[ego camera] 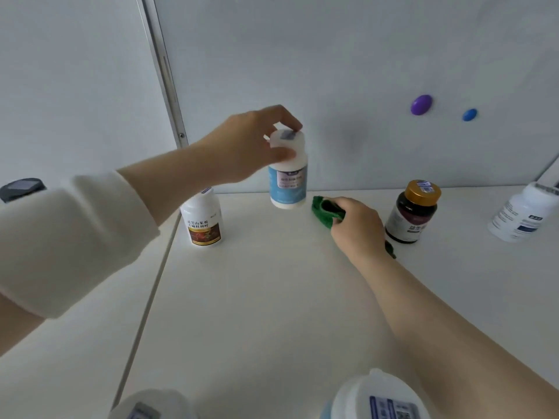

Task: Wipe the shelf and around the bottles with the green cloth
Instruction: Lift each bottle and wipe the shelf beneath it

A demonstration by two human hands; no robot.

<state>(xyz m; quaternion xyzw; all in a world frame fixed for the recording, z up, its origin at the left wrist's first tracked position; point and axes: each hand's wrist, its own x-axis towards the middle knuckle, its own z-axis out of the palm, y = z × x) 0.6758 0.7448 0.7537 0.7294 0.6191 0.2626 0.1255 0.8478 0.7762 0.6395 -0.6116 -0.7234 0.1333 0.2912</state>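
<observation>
Green cloth (322,211) near amber bottle (411,216) labelled 益生.

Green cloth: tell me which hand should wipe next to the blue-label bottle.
Right. The right hand holds the green cloth on the shelf beside the blue-label bottle; the left hand grips that bottle's cap.

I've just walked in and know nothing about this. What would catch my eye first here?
Probably the left hand gripping the cap of a blue-labelled white bottle near the back of the white shelf. Just to its right, the right hand clutches a bright green cloth against the shelf. On the wall behind, a purple oval and a smaller blue oval stand out.
</observation>
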